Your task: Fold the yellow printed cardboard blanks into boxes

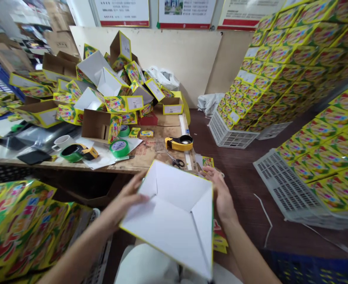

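The person is holding an open carton [169, 227] above the lap [144, 262], just in front of the tabletop [147, 152], its white inside facing up so that the walls and seams are lying in plain view. The left hand [125, 203] is clamping the carton's left wall, thumb inside and fingers outside, and this grip is probably carrying much of the weight. The right hand [223, 197] is standing along the opposite wall, its grip spread with fingers extended rather than closing on the edge, so it is likely steadying or squaring that side; whether the palm is pressing firmly is hard to tell. On the tabletop, a yellow tape dispenser [179, 143] and scissors [178, 162] are lying near the front edge, presumably for easy reach, and a green tape roll [119, 148] is resting further left. Behind them, other open cartons [116, 103] are leaning on one another in a loose heap, perhaps because their opened shape is preventing neat stacking. To the right, printed boxes [276, 71] are standing in tight rows on a white crate [231, 132], which is holding them off the floor.
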Demonstrator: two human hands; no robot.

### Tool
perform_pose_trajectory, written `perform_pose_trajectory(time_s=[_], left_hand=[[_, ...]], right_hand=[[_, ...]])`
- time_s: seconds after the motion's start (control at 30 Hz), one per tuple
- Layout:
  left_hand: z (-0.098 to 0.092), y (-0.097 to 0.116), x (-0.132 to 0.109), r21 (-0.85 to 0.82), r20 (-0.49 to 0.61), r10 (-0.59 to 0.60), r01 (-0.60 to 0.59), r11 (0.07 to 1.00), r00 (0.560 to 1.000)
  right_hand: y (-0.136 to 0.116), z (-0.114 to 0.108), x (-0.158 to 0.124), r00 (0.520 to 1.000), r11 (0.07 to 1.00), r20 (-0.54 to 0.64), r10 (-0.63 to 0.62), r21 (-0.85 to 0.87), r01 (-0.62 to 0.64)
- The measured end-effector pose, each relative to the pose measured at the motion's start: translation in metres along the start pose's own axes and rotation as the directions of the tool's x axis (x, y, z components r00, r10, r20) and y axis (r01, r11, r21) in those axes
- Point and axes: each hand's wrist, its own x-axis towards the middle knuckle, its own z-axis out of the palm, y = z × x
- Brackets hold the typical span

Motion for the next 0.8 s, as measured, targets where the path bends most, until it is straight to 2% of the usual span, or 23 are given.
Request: perform_pose_trajectory(time_s=[0.03, 0.07, 0.1, 0.17, 0.2, 0.23, 0.27, 0.3, 0.33, 0.37, 0.4, 0.43, 0.47, 0.5, 0.53, 0.57, 0.63, 0.7, 0.8], left_hand=[[-0.01, 0.032, 0.011, 0.17, -0.058, 0.245, -0.233, 0.958, 0.968], [-0.022, 0.068, 0.026, 0.374, -0.107, 0.508, -0.438, 0.817, 0.855], [-0.035, 0.105, 0.041, 0.592, -0.197, 0.757, -0.54, 0.599, 0.623], [-0.059, 0.169, 0.071, 0.75, -0.252, 0.886, -0.499, 0.434, 0.39], [-0.067, 0.191, 0.082, 0.83, -0.228, 0.928, -0.44, 0.343, 0.294], [-0.072, 0.202, 0.09, 0.869, -0.2, 0.951, -0.406, 0.284, 0.236], [-0.072, 0.201, 0.094, 0.898, -0.156, 0.968, -0.381, 0.221, 0.196], [-0.069, 0.187, 0.095, 0.906, -0.114, 0.976, -0.384, 0.178, 0.183], [-0.062, 0.16, 0.092, 0.892, -0.088, 0.973, -0.418, 0.173, 0.215], [-0.054, 0.123, 0.087, 0.873, -0.069, 0.952, -0.443, 0.202, 0.298], [-0.045, 0.078, 0.079, 0.832, -0.07, 0.913, -0.482, 0.275, 0.401], [-0.036, 0.028, 0.069, 0.787, -0.064, 0.811, -0.471, 0.399, 0.581], [-0.028, -0.023, 0.058, 0.73, -0.109, 0.681, -0.406, 0.549, 0.725], [-0.02, -0.072, 0.046, 0.64, -0.184, 0.515, -0.295, 0.709, 0.837], [-0.014, -0.115, 0.034, 0.528, -0.255, 0.349, -0.172, 0.832, 0.902], [-0.008, -0.151, 0.022, 0.494, -0.271, 0.269, -0.107, 0.863, 0.924], [0.0, -0.198, 0.001, 0.438, -0.295, 0.171, -0.027, 0.899, 0.94], [0.004, -0.216, -0.012, 0.422, -0.297, 0.144, -0.005, 0.906, 0.944], [0.006, -0.218, -0.019, 0.421, -0.288, 0.132, 0.002, 0.907, 0.948]], right_hand=[[-0.002, -0.002, 0.001, 1.0, 1.0, -0.02, 0.0, -0.017, 0.0], [-0.001, -0.002, 0.001, 0.999, 0.997, -0.035, -0.015, -0.071, 0.012], [0.003, 0.0, 0.001, 0.998, 0.988, -0.038, -0.042, -0.149, 0.036], [0.015, 0.008, -0.001, 0.995, 0.949, -0.015, -0.096, -0.304, 0.087], [0.022, 0.013, -0.002, 0.993, 0.922, 0.022, -0.112, -0.371, 0.112], [0.03, 0.02, -0.004, 0.987, 0.876, 0.086, -0.138, -0.454, 0.162], [0.039, 0.027, -0.005, 0.971, 0.809, 0.17, -0.166, -0.54, 0.233], [0.047, 0.033, -0.006, 0.946, 0.722, 0.266, -0.186, -0.617, 0.315], [0.054, 0.039, -0.007, 0.913, 0.616, 0.361, -0.192, -0.68, 0.398], [0.062, 0.044, -0.007, 0.879, 0.515, 0.441, -0.183, -0.718, 0.468], [0.069, 0.048, -0.007, 0.854, 0.443, 0.494, -0.166, -0.736, 0.512], [0.076, 0.052, -0.007, 0.843, 0.414, 0.517, -0.151, -0.741, 0.528], [0.083, 0.054, -0.007, 0.839, 0.401, 0.526, -0.14, -0.744, 0.534], [0.089, 0.056, -0.006, 0.834, 0.377, 0.537, -0.129, -0.751, 0.542], [0.094, 0.057, -0.005, 0.829, 0.353, 0.547, -0.118, -0.757, 0.55], [0.098, 0.057, -0.004, 0.826, 0.332, 0.554, -0.107, -0.763, 0.555], [0.104, 0.058, -0.001, 0.825, 0.3, 0.559, -0.089, -0.775, 0.557], [0.105, 0.059, 0.001, 0.83, 0.279, 0.552, -0.078, -0.787, 0.55], [0.095, 0.061, -0.002, 0.839, 0.257, 0.537, -0.087, -0.802, 0.54]])
